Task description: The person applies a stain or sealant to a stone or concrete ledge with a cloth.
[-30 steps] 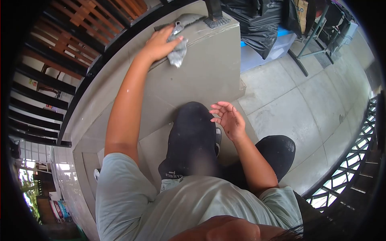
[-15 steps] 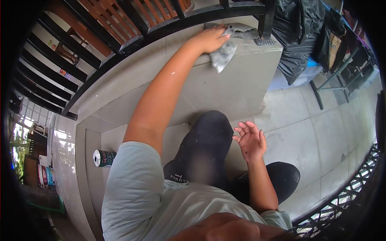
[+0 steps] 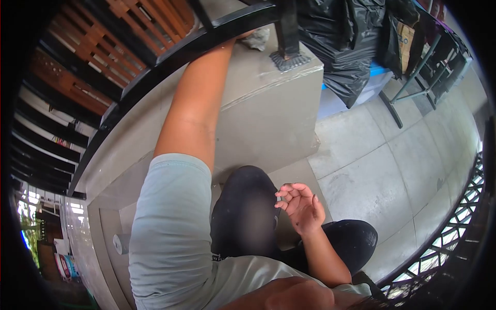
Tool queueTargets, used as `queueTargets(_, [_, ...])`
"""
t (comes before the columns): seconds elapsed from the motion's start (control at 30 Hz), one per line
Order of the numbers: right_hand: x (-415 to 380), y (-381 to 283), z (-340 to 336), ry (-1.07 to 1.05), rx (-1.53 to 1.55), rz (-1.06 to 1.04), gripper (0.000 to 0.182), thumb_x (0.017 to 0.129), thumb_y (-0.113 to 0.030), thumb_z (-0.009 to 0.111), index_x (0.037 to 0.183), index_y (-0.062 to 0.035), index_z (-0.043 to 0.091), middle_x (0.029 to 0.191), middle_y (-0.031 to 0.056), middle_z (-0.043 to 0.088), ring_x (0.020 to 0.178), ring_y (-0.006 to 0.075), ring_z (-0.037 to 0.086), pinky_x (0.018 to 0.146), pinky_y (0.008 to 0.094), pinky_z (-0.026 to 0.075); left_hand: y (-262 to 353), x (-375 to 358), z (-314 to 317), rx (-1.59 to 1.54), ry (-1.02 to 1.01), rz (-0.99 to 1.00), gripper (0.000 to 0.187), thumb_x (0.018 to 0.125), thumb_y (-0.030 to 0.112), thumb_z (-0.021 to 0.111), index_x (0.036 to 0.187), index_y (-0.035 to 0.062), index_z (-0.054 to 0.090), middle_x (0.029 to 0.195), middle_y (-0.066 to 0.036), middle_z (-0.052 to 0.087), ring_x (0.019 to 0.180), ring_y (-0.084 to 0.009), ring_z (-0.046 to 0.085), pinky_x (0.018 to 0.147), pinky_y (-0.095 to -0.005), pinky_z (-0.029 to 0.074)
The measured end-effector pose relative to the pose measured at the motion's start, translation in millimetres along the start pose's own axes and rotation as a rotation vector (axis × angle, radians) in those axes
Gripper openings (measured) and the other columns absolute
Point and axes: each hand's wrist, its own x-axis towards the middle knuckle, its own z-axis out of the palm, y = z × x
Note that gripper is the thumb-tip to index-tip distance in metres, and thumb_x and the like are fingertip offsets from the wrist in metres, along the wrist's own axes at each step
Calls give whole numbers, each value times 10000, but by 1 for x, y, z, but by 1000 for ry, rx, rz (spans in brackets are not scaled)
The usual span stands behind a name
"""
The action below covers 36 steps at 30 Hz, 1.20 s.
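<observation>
My left hand reaches under the black railing, and most of it is hidden by the rail. A crumpled grey cloth shows beside its fingers, in my hold, against the top of the grey tiled ledge. The cloth lies close to the foot of the black post. My right hand hovers over my lap near my knee, palm up. Its fingers are loosely curled and apart, with nothing in them.
Black plastic bags lean over a blue-lidded bin beyond the ledge. A metal stand is at the right. A can sits by my left sleeve. Brown wooden furniture shows behind the railing.
My left hand has gone from the ledge's top in front of the rail to under it, taking the cloth along. My right hand has shifted slightly left and lower in view. The view has turned.
</observation>
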Motion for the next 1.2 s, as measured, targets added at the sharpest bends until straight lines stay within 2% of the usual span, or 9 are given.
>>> queueTargets(0.27, [6,-8,0,12,23,11,573,1014,-537,476,1360,-91,576,1368,159,604,1268,318,574,986,473,506,-14,45,12,-36,52,-53,649,1072,460,425,1615,128,299,1653,-182,332,1536,-330,306,1243,-412,266])
queueTargets(0.5, [17,-7,0,9,43,8,562,1006,-518,491,1364,-93,577,1385,146,600,1266,314,572,986,475,506,-19,23,14,-133,11,-69,640,1074,454,425,1613,132,307,1648,-181,342,1531,-333,315,1240,-410,271])
queueTargets(0.6, [21,-1,-3,-4,10,2,569,1013,-487,499,1373,-49,545,1383,192,596,1253,320,589,975,465,520,-16,6,10,-201,-24,-58,636,1074,452,425,1612,133,310,1646,-180,346,1529,-334,319,1239,-410,273])
queueTargets(0.8, [30,14,-22,56,-149,65,565,1000,-497,528,1380,-79,540,1367,154,604,1239,291,585,976,466,515,-7,-38,2,-341,-100,-13,629,1075,447,425,1611,136,317,1643,-179,354,1525,-336,327,1236,-408,278])
queueTargets(0.93, [34,37,-33,159,-477,279,502,1027,-438,532,1379,-79,536,1396,129,598,1227,276,588,982,443,498,0,-74,-1,-454,-141,32,624,1076,444,424,1609,138,321,1640,-178,359,1522,-338,332,1234,-407,281])
queueTargets(0.97, [32,49,-43,139,-575,351,550,1022,-384,556,1481,-90,482,1553,158,471,1391,313,471,1090,475,417,4,-82,0,-494,-157,44,623,1076,443,424,1609,138,322,1640,-178,361,1521,-338,333,1234,-407,282])
queueTargets(1.07, [15,79,-36,-291,-1453,51,658,1022,-436,560,1599,-186,369,1684,216,244,1535,404,253,1193,546,265,12,-119,-10,-601,-193,62,619,1077,440,424,1608,139,325,1638,-178,365,1519,-339,337,1232,-407,284])
queueTargets(1.1, [5,80,-22,-395,-1630,219,770,980,-504,590,1642,-260,283,1728,215,-27,1578,464,-10,1209,657,83,12,-138,-16,-485,-109,104,607,1077,430,422,1600,131,350,1615,-173,405,1491,-356,379,1218,-406,306])
queueTargets(1.2, [-14,95,-12,-382,-1840,184,839,921,-430,661,1645,-273,268,1721,213,-112,1567,491,-86,1180,711,38,-4,-181,-15,-331,21,236,598,1073,419,434,1595,134,366,1607,-158,424,1468,-362,412,1211,-420,317])
